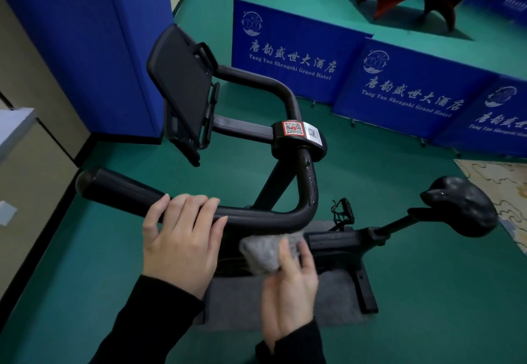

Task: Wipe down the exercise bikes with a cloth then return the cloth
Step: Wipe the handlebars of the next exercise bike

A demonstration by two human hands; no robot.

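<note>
Head view, looking down. The left hand (182, 238), at lower centre of the frame, is gripping the near handlebar (114, 189) of a black exercise bike (336, 239), its fingers curling over the top of the bar. The right hand (288, 286), just to its right and lower, is holding a bunched grey cloth (262, 252), fingers closing over it. The cloth is sitting just beneath the bend of the handlebar, and motion blur is hiding whether it is touching the bar. The seat (462, 207) is showing at centre right and the tablet holder (182, 84) at upper left of centre. The bike is standing on a grey mat (336, 292) over green floor (427, 292). Blue barriers (285, 50) are running across the upper right.
</note>
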